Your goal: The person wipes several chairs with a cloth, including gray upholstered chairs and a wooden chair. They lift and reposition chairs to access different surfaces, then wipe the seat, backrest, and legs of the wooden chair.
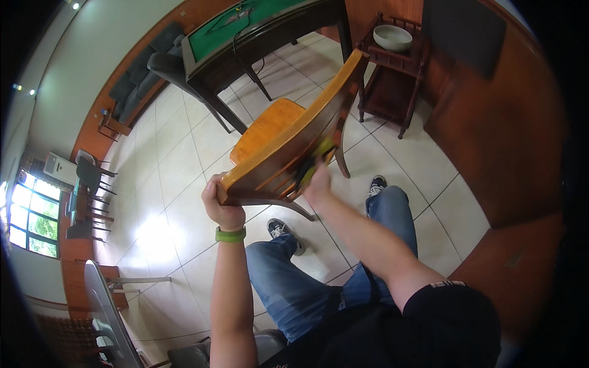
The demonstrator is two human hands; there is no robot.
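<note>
A wooden chair [294,133] stands before me with the back of its curved backrest towards me. Around the left end of the chair's top rail [294,122], my left hand [223,204] is closed, with a green band on the wrist. My right hand [317,184] grips a yellow-green and black object [315,161] at the slats of the backrest. Blur hides what kind of object it is, and whether it touches the slats I cannot tell. Beyond the backrest shows the orange-brown wooden seat [267,126].
Behind the chair is a dark-framed table [264,46] with a green top and cables. A white bowl [392,38] sits on a dark wooden stand [391,92] at the right. Wooden panelling [501,152] borders the right side; a grey tabletop [108,303] stands lower left.
</note>
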